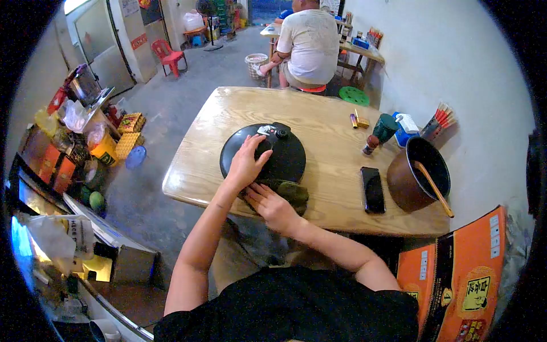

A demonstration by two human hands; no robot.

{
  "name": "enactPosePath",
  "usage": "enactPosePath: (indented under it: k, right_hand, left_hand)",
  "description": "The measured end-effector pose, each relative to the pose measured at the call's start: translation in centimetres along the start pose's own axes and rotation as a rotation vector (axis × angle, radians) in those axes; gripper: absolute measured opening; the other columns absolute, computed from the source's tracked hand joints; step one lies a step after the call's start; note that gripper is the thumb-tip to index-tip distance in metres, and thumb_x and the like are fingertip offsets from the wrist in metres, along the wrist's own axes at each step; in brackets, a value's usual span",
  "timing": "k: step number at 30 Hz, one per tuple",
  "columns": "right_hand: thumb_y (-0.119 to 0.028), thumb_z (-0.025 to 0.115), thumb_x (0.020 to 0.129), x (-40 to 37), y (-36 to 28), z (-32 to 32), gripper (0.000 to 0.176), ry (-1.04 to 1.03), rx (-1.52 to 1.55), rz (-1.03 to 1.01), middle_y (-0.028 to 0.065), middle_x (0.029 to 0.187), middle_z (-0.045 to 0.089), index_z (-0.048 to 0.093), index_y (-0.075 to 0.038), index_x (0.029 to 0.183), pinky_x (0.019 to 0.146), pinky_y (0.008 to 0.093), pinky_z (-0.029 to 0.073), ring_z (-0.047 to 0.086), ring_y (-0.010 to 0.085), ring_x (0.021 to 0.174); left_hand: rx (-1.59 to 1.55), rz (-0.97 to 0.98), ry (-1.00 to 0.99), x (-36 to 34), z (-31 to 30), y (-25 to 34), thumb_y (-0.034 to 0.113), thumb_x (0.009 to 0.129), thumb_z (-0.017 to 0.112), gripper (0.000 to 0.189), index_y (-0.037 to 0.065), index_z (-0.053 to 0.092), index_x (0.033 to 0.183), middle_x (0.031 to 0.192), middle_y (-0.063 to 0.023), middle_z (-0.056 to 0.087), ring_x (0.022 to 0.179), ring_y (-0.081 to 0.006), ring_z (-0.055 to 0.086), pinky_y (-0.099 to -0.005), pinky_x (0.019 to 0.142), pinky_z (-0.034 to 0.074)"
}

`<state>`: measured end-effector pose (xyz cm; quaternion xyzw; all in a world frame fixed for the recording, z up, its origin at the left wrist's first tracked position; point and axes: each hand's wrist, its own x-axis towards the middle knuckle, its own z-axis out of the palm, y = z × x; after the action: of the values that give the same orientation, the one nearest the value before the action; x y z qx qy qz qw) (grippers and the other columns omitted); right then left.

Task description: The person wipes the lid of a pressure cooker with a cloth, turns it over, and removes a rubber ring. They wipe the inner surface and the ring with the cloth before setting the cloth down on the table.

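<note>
A round black lid-like thing [289,157] lies on the wooden table [327,114], with a small knob and a whitish patch near its far edge. My left hand [248,162] rests on its top, fingers stretched out and thumb apart. Nearer to me, my right hand [274,209] presses on a dark green cloth [293,195] at the near rim, just beside my left wrist. Part of the cloth sticks out to the right of that hand; what lies under its fingers is hidden.
On the table's right are a black phone [372,191], a brown pot [407,182] with a wooden stick [433,188], a seasoning bottle [370,145], a green container [386,128] and a tissue box [406,130]. A seated person [310,45] is beyond. Orange cartons [473,273] stand at right.
</note>
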<state>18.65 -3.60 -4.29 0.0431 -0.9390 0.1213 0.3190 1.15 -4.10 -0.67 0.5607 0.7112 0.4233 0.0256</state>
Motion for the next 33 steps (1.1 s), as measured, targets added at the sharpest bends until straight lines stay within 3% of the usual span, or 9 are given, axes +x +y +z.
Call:
enactPosePath:
  k: [5,13,18,20,23,25,28,31,33]
  right_hand:
    - [-0.004,0.049,0.083,-3.6,3.1,-2.8,0.045,-0.062,0.001,-0.038,0.0184,0.133,0.057,0.059,0.001,0.126,0.111,0.0437,0.038,0.049,0.0338,0.130]
    - [0.002,0.051,0.087,-4.1,7.4,-5.4,0.036,0.216,-0.001,0.594,0.0243,0.128,0.058,0.060,0.003,0.121,0.104,0.0402,0.044,0.055,0.0370,0.122]
    - [-0.015,0.054,0.093,-3.7,9.5,-5.2,0.027,0.210,0.001,0.931,0.0282,0.099,0.065,0.063,0.006,0.106,0.081,0.0475,0.049,0.063,0.0444,0.094]
    - [-0.024,0.058,0.096,-4.8,10.9,-4.3,0.031,0.300,0.052,1.076,0.0242,0.094,0.067,0.063,0.005,0.105,0.076,0.0397,0.047,0.065,0.0344,0.087]
    - [-0.031,0.057,0.096,-5.1,10.4,-4.0,0.039,0.685,0.091,0.928,0.0299,0.083,0.061,0.062,0.007,0.089,0.067,0.0455,0.044,0.060,0.0440,0.076]
    - [-0.032,0.057,0.097,-5.8,11.1,-4.4,0.042,0.652,0.242,0.999,0.0314,0.081,0.059,0.061,0.009,0.089,0.067,0.0431,0.044,0.058,0.0399,0.071]
    - [-0.033,0.058,0.097,-6.6,12.7,-3.4,0.042,0.843,0.232,1.003,0.0240,0.081,0.065,0.062,0.008,0.090,0.068,0.0395,0.046,0.058,0.0320,0.069]
    - [-0.034,0.058,0.097,-6.5,13.5,-2.9,0.042,1.110,0.619,0.948,0.0135,0.089,0.069,0.064,0.007,0.095,0.075,0.0364,0.047,0.060,0.0271,0.076]
    - [-0.035,0.058,0.097,-6.9,13.8,-3.2,0.042,1.186,0.655,1.109,0.0078,0.096,0.067,0.064,0.006,0.106,0.082,0.0334,0.047,0.060,0.0229,0.084]
  left_hand:
    - [-0.023,0.027,-0.044,0.1,0.1,-0.5,0.031,0.090,0.065,0.050,0.005,0.052,0.130,0.138,-0.0219,0.051,0.137,-0.0404,0.038,-0.0439,0.111,0.035]
    - [0.033,0.005,-0.075,0.1,-0.6,1.1,0.038,0.086,0.070,0.058,0.007,0.051,0.130,0.127,-0.0191,0.056,0.118,-0.0371,0.053,-0.0442,0.102,0.042]
    - [0.464,-0.074,-0.220,1.0,-2.4,4.2,0.048,0.081,0.072,0.073,0.003,0.047,0.133,0.120,-0.0210,0.057,0.116,-0.0353,0.056,-0.0419,0.093,0.049]
    - [0.517,-0.120,-0.218,1.0,-1.6,4.7,0.048,0.081,0.072,0.075,0.001,0.045,0.133,0.118,-0.0222,0.057,0.113,-0.0361,0.057,-0.0423,0.090,0.050]
    - [0.528,-0.161,-0.222,1.2,-0.5,4.1,0.046,0.083,0.071,0.076,-0.001,0.042,0.134,0.116,-0.0249,0.057,0.108,-0.0387,0.060,-0.0437,0.088,0.052]
    - [0.494,-0.159,-0.232,1.5,0.2,2.8,0.044,0.084,0.070,0.074,-0.002,0.041,0.133,0.116,-0.0264,0.057,0.106,-0.0405,0.061,-0.0448,0.087,0.052]
    - [0.393,-0.118,-0.172,2.2,-0.4,1.5,0.037,0.085,0.068,0.065,-0.002,0.042,0.130,0.122,-0.0287,0.055,0.104,-0.0437,0.061,-0.0479,0.089,0.050]
    - [0.209,-0.177,-0.149,4.1,-2.8,1.4,0.037,0.084,0.070,0.060,-0.003,0.049,0.124,0.115,-0.0274,0.061,0.105,-0.0423,0.061,-0.0468,0.091,0.048]
    - [-0.070,-0.206,-0.082,4.8,-3.8,1.9,0.037,0.087,0.070,0.054,-0.002,0.052,0.121,0.103,-0.0207,0.065,0.091,-0.0275,0.065,-0.0381,0.078,0.052]
